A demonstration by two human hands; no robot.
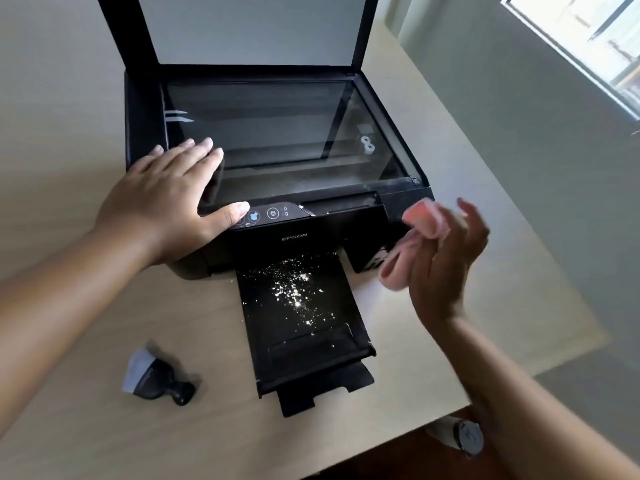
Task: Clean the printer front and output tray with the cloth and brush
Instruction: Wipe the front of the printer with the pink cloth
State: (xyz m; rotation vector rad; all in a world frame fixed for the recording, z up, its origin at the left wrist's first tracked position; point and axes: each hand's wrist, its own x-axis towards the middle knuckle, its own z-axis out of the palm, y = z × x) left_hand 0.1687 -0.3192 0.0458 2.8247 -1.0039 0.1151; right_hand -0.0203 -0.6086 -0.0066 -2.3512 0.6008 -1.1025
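Observation:
A black Epson printer (346, 233) sits on the table with its scanner lid raised. Its pulled-out output tray (277, 327) is sprinkled with white crumbs and dust. My left hand (166, 202) rests flat on the printer's front left corner, fingers straight on the glass edge, thumb by the control buttons. My right hand (446, 265) hovers blurred to the right of the printer front and holds a pink cloth (412, 237) in its fingers. A small black brush with white bristles (152, 377) lies on the table left of the tray.
The light wooden table (104, 427) ends close to the printer on the right and near side. A window (588, 39) is at the upper right. Something round and grey (464, 438) stands on the floor below the table's near right corner.

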